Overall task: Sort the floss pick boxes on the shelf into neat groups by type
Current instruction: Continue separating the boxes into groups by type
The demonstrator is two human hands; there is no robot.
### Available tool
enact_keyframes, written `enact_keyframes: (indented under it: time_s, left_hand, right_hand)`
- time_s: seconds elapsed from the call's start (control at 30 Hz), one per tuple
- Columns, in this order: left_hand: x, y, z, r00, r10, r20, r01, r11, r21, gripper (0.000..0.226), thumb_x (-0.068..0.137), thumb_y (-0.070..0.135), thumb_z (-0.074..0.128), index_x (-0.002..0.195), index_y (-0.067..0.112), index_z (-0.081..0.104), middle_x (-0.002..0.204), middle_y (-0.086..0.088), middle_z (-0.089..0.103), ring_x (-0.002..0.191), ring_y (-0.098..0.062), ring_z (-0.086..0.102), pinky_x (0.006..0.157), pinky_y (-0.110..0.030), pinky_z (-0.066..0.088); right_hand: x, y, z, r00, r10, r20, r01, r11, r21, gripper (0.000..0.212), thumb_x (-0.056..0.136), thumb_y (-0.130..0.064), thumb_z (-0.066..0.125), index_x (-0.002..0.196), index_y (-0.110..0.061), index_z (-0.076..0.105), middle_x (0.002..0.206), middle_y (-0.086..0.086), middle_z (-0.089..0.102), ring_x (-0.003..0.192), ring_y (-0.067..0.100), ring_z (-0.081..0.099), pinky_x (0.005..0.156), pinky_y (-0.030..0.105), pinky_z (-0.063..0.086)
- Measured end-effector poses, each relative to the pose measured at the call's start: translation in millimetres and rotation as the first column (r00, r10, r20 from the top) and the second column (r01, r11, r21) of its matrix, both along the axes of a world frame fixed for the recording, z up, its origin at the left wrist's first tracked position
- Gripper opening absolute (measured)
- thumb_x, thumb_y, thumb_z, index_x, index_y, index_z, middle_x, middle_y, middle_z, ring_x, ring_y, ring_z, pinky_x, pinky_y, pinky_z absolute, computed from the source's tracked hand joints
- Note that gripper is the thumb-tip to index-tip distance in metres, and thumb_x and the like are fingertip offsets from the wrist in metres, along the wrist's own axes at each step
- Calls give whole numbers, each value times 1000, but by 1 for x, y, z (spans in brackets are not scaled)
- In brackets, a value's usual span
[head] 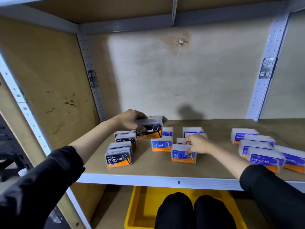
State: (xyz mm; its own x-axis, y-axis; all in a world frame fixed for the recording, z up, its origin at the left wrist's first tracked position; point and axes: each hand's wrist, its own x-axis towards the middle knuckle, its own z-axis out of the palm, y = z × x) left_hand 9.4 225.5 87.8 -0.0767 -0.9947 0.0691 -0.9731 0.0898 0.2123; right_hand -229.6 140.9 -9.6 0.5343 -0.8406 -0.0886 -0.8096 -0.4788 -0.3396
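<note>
Left hand (130, 120) gripping a black-and-orange Charcoal box (149, 129) raised above the shelf (148, 169), right hand (196, 143) pinching a blue-and-orange Round box (183, 156) standing mid-shelf, purple Smooth boxes (264, 159) clustered at right, clear lids

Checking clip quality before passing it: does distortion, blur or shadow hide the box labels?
Head view: wide-angle bending curves the shelf posts; the Charcoal box in the left hand looks smeared; a shadow lies on the back wall; front Round box and Smooth box read clearly.
</note>
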Motion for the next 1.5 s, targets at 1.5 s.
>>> enact_keyframes:
  time_s: [1.5]
  left_hand:
    - [154,82,-76,862,504,-48,-501,863,66,41,85,17,63,124,7,55,120,-15,62,108,-29,58,78,-27,39]
  right_hand:
    - [141,42,-72,973,219,-76,-222,974,-39,55,95,-38,43,141,-9,34,152,8,28,139,23,30,112,34,28]
